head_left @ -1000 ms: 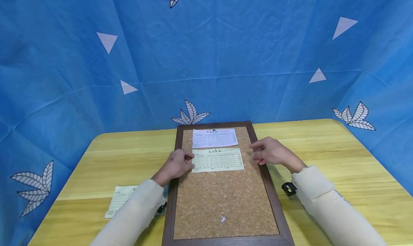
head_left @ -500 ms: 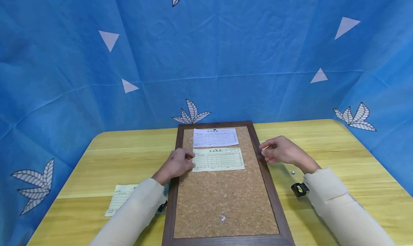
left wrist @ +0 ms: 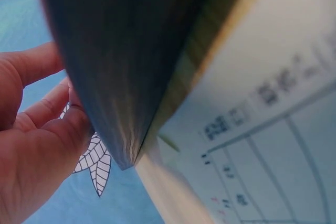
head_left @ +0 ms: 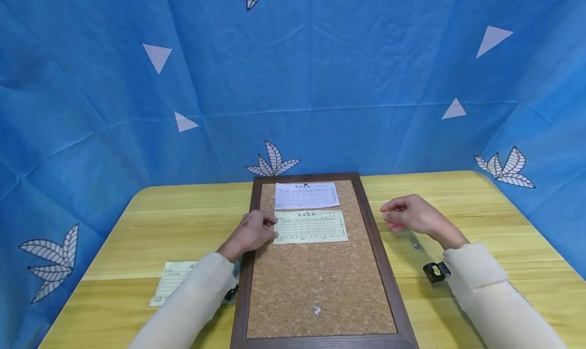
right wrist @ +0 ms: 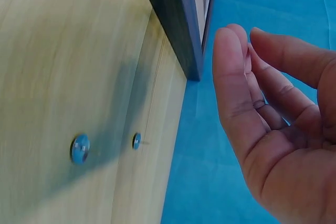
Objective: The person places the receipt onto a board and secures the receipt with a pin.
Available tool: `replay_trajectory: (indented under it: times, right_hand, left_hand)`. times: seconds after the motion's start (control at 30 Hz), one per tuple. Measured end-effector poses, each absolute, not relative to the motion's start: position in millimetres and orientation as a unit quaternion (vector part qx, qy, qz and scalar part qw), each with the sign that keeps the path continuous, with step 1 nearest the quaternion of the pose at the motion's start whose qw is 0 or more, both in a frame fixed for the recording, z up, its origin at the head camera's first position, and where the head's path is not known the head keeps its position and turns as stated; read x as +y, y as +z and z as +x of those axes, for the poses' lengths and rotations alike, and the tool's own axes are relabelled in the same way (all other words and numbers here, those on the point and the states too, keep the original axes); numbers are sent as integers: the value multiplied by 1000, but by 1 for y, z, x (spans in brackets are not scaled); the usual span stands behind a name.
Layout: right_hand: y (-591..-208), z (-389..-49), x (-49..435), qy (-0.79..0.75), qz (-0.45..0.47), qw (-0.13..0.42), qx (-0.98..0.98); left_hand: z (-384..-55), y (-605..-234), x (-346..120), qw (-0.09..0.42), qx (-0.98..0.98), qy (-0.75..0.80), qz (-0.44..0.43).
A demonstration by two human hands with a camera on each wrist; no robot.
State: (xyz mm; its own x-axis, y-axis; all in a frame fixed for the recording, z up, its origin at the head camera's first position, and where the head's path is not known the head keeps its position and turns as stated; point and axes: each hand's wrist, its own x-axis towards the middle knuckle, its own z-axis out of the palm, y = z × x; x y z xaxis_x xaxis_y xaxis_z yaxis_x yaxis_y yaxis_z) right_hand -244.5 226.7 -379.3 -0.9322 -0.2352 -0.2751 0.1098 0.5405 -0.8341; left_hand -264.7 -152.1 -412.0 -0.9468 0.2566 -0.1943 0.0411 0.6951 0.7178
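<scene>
Right hand (head_left: 414,216): now clear of board (head_left: 318,278), grip apart | Left hand (head_left: 249,233): unmoved at green slip (head_left: 312,227), grip apart

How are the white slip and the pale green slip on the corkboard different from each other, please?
The white slip has a faint lilac tint; the green slip is pale green. The white slip lies nearer the backdrop, the green slip nearer the person. The left hand touches the green slip's left edge; no hand touches the white slip. Both bear a printed grid.
</scene>
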Motion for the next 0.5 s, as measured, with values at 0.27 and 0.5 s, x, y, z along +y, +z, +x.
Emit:
replay_trajectory:
  times: [0.27,0.5]
  right_hand:
    - [-381,-245,240,-488,-18,178,854]
    - [-385,-244,250,-484,-5,169,858]
  left_hand:
    - [-264,-412,-152,143,906,391,78]
    - [-264,-412,-152,140,907,390,75]
